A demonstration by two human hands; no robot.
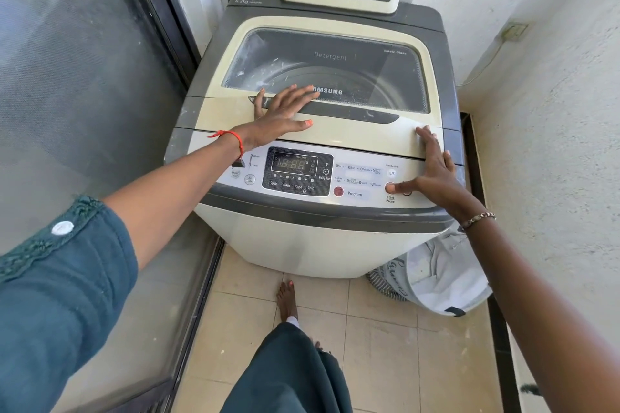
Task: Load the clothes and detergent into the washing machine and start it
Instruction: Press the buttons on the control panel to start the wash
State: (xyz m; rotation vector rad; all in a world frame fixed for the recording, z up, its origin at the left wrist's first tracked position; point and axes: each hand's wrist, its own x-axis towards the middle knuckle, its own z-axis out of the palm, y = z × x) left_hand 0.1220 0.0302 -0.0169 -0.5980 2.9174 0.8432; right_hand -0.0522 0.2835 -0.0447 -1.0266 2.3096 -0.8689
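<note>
Left hand (283,111): flat and spread, palm down on the closed lid (335,134) beside the handle recess, gripping nothing; likely steadying the lid or bracing the body.
Right hand (432,171): fingers splayed over the lid's right corner, thumb stretched down onto the Start/Pause button (390,187); it clasps nothing, and the spread fingers seem to anchor the press.
Washing machine (318,245): top-loader in a corner, lid shut; through the glass window (335,70) the drum shows, but whether clothes lie inside cannot be told.
Control panel (298,171): display faintly lit with digits, so power looks on.
Stage: judged as the last one, starting the cycle.
Laundry bag (446,278): on the floor against the machine's right front, open and slumped, apparently emptied.
Detergent: no container in view.
</note>
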